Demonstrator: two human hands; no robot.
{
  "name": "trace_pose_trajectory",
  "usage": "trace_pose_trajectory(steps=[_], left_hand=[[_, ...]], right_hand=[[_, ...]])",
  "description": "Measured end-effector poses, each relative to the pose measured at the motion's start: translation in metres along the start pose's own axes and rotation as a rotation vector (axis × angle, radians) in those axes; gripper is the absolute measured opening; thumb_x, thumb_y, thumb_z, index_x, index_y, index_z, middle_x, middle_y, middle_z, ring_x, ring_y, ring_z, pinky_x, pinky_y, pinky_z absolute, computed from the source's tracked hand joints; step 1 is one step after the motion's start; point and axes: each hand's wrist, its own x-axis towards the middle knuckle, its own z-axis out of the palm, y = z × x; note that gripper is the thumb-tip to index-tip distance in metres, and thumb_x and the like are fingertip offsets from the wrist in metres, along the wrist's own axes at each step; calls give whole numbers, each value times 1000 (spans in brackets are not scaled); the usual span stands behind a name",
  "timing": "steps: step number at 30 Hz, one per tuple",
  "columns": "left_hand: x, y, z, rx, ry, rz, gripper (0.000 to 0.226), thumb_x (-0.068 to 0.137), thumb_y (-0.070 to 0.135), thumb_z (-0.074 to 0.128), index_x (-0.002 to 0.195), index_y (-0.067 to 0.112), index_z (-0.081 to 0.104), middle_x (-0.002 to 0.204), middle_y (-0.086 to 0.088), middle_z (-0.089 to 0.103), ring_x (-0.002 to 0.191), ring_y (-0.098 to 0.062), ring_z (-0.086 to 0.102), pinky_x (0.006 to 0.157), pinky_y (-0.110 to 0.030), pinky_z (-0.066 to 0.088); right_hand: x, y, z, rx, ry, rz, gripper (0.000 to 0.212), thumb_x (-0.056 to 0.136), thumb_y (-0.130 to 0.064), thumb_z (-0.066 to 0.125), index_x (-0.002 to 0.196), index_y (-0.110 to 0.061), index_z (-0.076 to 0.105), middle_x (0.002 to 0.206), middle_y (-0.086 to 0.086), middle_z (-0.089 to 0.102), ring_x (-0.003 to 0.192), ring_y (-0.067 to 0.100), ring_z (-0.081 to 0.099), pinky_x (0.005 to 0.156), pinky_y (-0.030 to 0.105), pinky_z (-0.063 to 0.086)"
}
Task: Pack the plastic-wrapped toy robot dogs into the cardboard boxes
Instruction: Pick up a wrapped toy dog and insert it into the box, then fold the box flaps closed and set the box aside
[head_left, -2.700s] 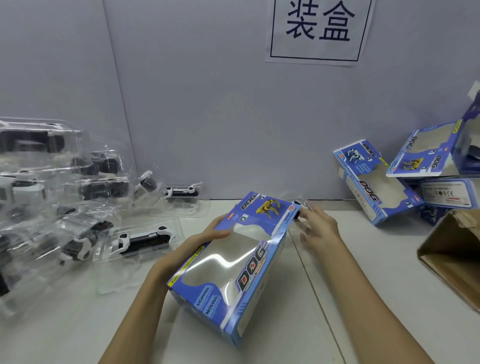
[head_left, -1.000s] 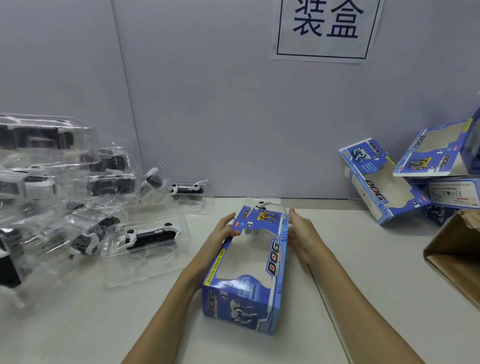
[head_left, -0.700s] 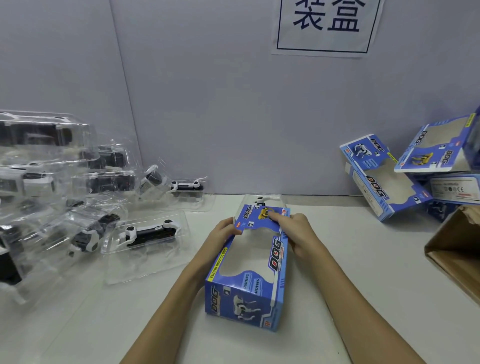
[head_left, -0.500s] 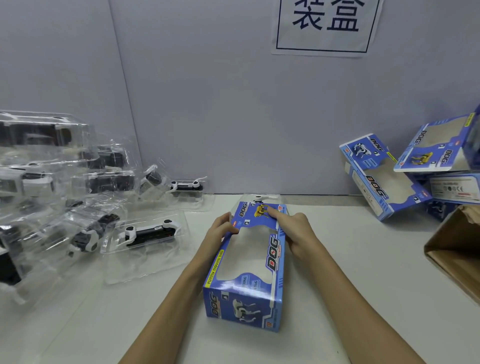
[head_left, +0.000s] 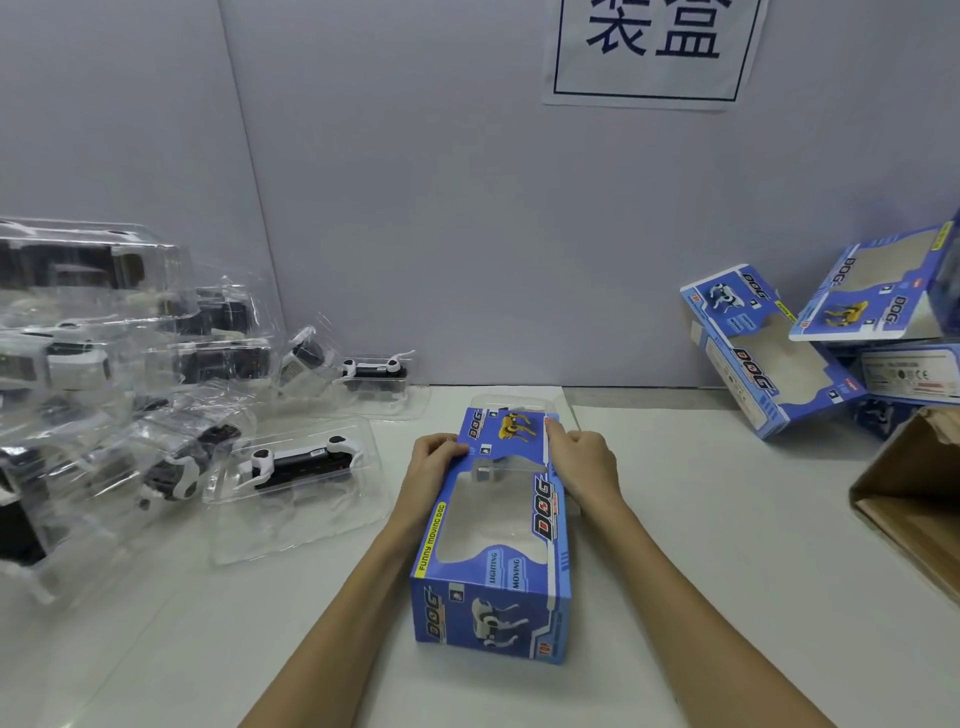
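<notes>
Blue DOG box lies lengthwise on the white table, near end toward us, window side up. We note a clear plastic tray edge showing just past its far end; through the window we see pale plastic, but the toy itself we cannot make out. Left hand grips the far left corner of the box, fingers curled over the top edge. Right hand grips the far right corner, fingers curled onto the top face beside the yellow dog print.

To the left: one wrapped toy dog in its clear shell lies flat just beside the left forearm; a second sits near the wall; a heap of further shells is stacked at the table's left edge. To the right: empty blue boxes lean in a pile against the wall, with a brown carton at the frame edge. A paper sign hangs on the wall above.
</notes>
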Motion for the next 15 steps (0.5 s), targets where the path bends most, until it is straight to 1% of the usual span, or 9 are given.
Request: trace_pose_trajectory(steps=[3, 4, 6, 8, 10, 12, 13, 14, 15], left_hand=[[1, 0, 0, -16, -11, 15, 9, 101, 10, 58, 110, 10, 58, 101, -1, 66, 63, -1, 71, 53, -17, 53], [2, 0, 0, -30, -11, 7, 7, 102, 10, 57, 108, 9, 57, 99, -2, 65, 62, -1, 71, 52, -17, 53], [2, 0, 1, -62, -14, -24, 6, 102, 10, 57, 104, 11, 51, 97, -6, 64, 58, -4, 71, 49, -18, 53], [1, -1, 0, -97, -26, -30, 9, 102, 10, 56, 106, 13, 49, 100, -8, 62, 58, -5, 71, 49, -19, 52], [0, -1, 0, -96, -44, -12, 19, 103, 11, 55, 121, 13, 50, 110, -10, 63, 65, -7, 73, 52, -20, 54], [1, -3, 1, -84, -86, -4, 28, 103, 11, 53, 131, 8, 52, 128, -19, 62, 86, -18, 74, 65, -27, 57], [1, -3, 2, -82, -87, -1, 26, 102, 11, 53, 128, 7, 54, 133, -21, 60, 94, -24, 72, 70, -31, 56], [1, -3, 2, -86, -71, -1, 19, 102, 11, 55, 121, 8, 54, 132, -19, 58, 94, -24, 71, 71, -32, 55], [0, -5, 3, -108, -55, -11, 13, 102, 10, 56, 113, 10, 51, 125, -16, 58, 85, -20, 72, 67, -30, 56]], right_hand=[[-3, 1, 3, 77, 12, 30, 52, 105, -41, 53, 62, -13, 39, 68, 6, 58, 77, 30, 58, 61, 32, 37], [-3, 1, 4, 118, 22, 37, 46, 104, -41, 55, 69, -12, 43, 75, 7, 63, 82, 31, 63, 64, 32, 39], [-6, 2, 7, 227, 32, 61, 31, 101, -40, 59, 93, -12, 50, 94, 11, 71, 93, 32, 70, 72, 33, 47], [-9, 2, 8, 279, -4, 50, 23, 102, -39, 58, 110, -18, 53, 100, 10, 75, 93, 30, 74, 79, 35, 53], [-9, 3, 8, 274, -39, 18, 18, 105, -35, 54, 100, -19, 60, 99, 9, 77, 92, 29, 75, 85, 37, 54], [-9, 3, 7, 275, -2, 19, 22, 104, -32, 53, 88, -17, 56, 94, 10, 75, 88, 29, 73, 83, 38, 54], [-9, 2, 5, 263, 35, 21, 24, 103, -30, 53, 85, -15, 52, 91, 10, 74, 85, 28, 72, 78, 37, 52], [-9, 2, 4, 253, 61, 24, 26, 102, -29, 53, 82, -12, 50, 88, 9, 71, 82, 27, 69, 73, 35, 49], [-9, 2, 4, 254, 67, 31, 28, 101, -29, 52, 81, -11, 48, 85, 9, 69, 81, 27, 66, 72, 35, 47]])
